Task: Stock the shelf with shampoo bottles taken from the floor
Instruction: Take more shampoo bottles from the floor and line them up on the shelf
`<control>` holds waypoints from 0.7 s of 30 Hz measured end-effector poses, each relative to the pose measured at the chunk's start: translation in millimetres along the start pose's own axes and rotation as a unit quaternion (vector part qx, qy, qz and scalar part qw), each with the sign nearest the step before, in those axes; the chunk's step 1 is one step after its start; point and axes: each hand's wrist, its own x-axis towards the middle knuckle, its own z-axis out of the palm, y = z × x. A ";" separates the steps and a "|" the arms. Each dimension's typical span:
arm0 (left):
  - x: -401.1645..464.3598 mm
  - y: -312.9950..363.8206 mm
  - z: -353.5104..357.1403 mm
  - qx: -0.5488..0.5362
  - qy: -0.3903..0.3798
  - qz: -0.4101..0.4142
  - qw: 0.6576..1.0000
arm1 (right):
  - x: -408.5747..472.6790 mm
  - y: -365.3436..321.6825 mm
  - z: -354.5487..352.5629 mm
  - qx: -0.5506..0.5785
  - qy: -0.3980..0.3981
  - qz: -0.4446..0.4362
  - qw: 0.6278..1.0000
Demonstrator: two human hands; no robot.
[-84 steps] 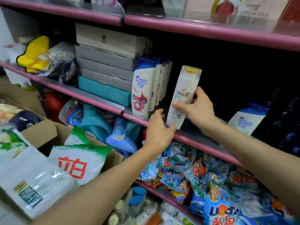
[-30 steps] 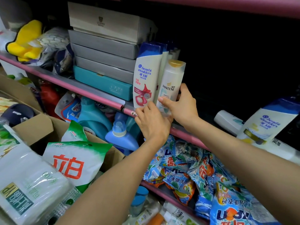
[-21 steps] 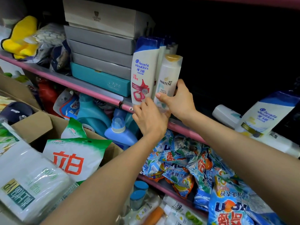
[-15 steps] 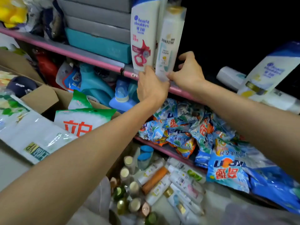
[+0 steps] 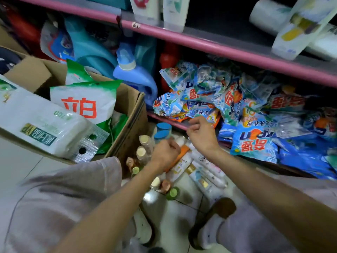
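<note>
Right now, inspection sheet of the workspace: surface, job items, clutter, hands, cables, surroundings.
Surface: pale tiled floor, glossy, partly covered.
Job's things: shampoo bottles lying and standing in a cluster on the floor; two bottles already upright on the pink shelf.
Clutter: cardboard box with detergent bags; loose detergent packets piled on the lower shelf.
Hands: left hand and right hand both above the floor bottles, loosely curled, holding nothing.
Cables: nothing seen.
Surroundings: blue detergent jugs behind the box.
</note>
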 end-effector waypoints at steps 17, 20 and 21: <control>86.2 -58.5 114.8 0.094 -0.164 -0.077 0.979 | 24.9 237.3 21.4 -0.314 -0.199 0.212 0.904; 92.4 -60.8 119.4 0.032 -0.156 -0.078 0.984 | 27.3 247.5 35.2 -0.344 -0.201 0.215 0.892; 92.8 -62.1 120.5 0.006 -0.151 -0.081 0.985 | 28.1 248.3 38.8 -0.356 -0.190 0.211 0.891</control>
